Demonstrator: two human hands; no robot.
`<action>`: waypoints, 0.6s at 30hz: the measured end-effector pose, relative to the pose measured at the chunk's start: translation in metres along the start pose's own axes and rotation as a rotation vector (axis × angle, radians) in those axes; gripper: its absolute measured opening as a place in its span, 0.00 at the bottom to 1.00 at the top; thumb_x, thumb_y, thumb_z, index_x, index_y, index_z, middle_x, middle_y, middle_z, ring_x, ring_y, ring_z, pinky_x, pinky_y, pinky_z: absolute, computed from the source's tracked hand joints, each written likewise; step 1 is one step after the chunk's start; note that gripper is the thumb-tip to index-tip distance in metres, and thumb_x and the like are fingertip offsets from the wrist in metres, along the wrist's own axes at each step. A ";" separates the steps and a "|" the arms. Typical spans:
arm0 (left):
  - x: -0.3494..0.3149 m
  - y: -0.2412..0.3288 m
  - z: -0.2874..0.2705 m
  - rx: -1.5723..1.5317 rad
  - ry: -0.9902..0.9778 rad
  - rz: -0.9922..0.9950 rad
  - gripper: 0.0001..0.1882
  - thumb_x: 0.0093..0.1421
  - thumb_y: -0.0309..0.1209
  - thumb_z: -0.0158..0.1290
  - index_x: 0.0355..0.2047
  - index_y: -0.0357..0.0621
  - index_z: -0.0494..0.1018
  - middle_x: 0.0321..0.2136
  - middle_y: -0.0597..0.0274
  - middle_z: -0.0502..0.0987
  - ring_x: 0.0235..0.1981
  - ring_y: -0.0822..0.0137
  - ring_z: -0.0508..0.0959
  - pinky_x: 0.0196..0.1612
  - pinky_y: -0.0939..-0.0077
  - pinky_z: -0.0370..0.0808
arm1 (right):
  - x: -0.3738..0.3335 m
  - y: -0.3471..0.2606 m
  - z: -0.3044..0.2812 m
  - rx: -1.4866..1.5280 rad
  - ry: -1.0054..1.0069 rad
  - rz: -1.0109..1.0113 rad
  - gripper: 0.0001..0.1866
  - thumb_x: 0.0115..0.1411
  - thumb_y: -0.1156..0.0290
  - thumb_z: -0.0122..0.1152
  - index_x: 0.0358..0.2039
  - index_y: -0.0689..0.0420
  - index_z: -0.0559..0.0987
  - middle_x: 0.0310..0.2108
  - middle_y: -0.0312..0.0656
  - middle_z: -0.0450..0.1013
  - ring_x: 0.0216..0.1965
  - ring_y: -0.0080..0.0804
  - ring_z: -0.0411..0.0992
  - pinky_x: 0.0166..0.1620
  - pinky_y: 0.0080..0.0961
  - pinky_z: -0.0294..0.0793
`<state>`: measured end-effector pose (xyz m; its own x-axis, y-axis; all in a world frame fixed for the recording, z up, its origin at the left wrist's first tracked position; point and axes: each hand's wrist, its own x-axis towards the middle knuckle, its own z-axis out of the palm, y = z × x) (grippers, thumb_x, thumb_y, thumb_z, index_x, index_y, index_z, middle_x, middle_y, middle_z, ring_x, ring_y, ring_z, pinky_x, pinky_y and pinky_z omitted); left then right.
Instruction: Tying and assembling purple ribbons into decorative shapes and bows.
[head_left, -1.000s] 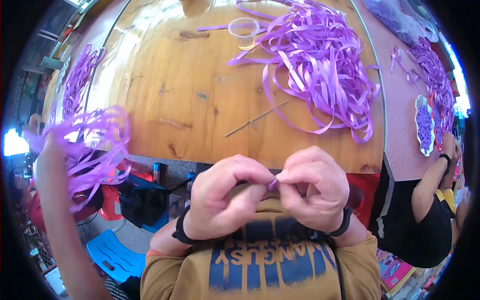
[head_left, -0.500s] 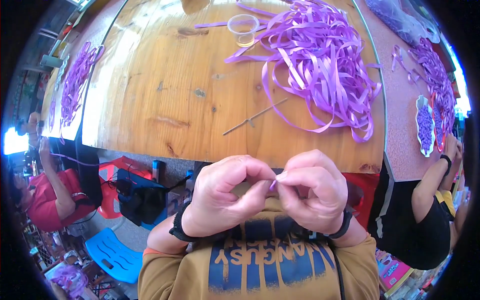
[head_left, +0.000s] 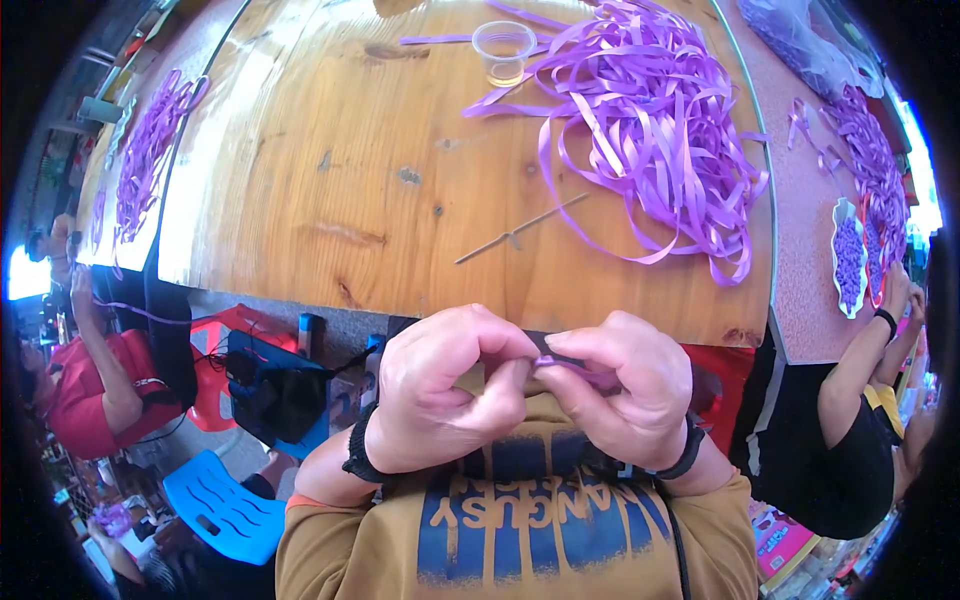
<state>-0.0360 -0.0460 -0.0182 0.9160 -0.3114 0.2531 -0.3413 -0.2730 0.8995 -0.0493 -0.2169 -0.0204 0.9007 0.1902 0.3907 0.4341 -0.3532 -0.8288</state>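
Observation:
My left hand (head_left: 450,392) and my right hand (head_left: 634,398) meet just in front of the wooden table's near edge, above my lap. Both are closed in a pinch, thumb against forefinger, with a small piece of purple ribbon (head_left: 546,361) between the fingertips. Most of that ribbon is hidden by the fingers; part of it runs into my right palm. Beyond the hands, a thin brown stick (head_left: 520,232) with a small side piece lies slantwise on the wood. A large tangled heap of purple ribbon (head_left: 655,120) covers the table's far right.
Beside the heap stands a clear plastic cup (head_left: 504,50) with a little yellowish liquid. On the pink table at right sits a white-rimmed dish (head_left: 849,262) of small purple pieces, near a person's arm (head_left: 850,365). Someone in red (head_left: 95,385) works at left. A blue stool (head_left: 225,505) stands lower left.
My right thumb and fingers have shifted slightly apart, and more of the purple ribbon shows between my hands. Another person has come into view at lower left.

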 end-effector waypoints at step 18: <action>-0.004 -0.010 -0.015 0.016 0.002 0.056 0.09 0.42 0.16 0.50 0.27 0.36 0.72 0.22 0.58 0.73 0.24 0.65 0.73 0.27 0.78 0.69 | 0.001 -0.006 0.002 0.030 -0.075 0.091 0.07 0.44 0.81 0.62 0.26 0.58 0.77 0.13 0.36 0.61 0.13 0.24 0.59 0.17 0.21 0.55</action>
<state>-0.0330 -0.0286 -0.0232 0.8955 -0.3251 0.3038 -0.3958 -0.2699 0.8778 -0.0505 -0.2130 -0.0160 0.9318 0.2267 0.2835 0.3490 -0.3444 -0.8715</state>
